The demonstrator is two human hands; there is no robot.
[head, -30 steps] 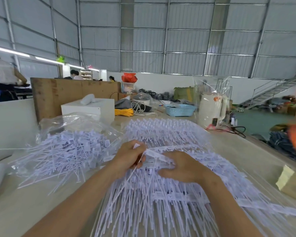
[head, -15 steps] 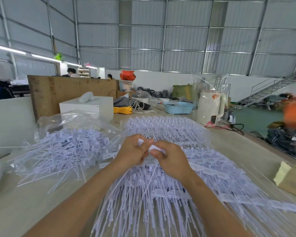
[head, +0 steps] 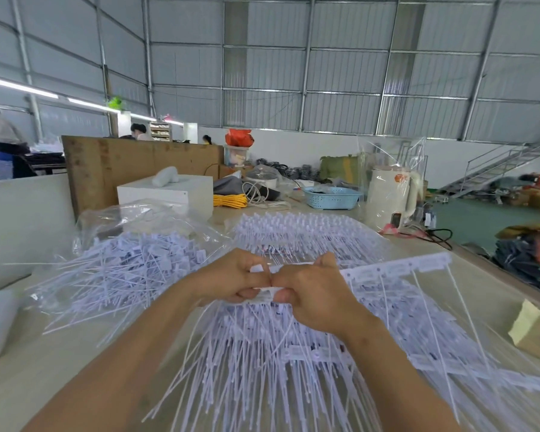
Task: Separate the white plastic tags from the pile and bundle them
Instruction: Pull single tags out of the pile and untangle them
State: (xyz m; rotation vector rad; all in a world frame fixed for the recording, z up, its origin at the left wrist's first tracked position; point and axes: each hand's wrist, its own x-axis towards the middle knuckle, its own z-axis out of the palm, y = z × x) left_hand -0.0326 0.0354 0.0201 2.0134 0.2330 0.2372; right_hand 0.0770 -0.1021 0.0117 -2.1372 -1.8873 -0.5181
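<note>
A big pile of white plastic tags (head: 293,353) with long thin tails covers the table in front of me. My left hand (head: 231,277) and my right hand (head: 312,294) meet knuckle to knuckle above it, both curled round a strip of joined tags (head: 396,269) that sticks out to the right, its tails hanging down. A second heap of loose tags (head: 128,269) lies on a clear plastic bag at the left.
Behind the pile stand a white box (head: 169,194), yellow cable (head: 229,201), a blue basket (head: 332,198) and a white kettle (head: 390,194) in clear wrap. A brown paper wad (head: 533,332) sits at the right table edge. A wooden board (head: 131,166) rises behind.
Both hands rose from the pile and came together, lifting a strip of joined tags that now extends to the right. The camera view shifted slightly.
</note>
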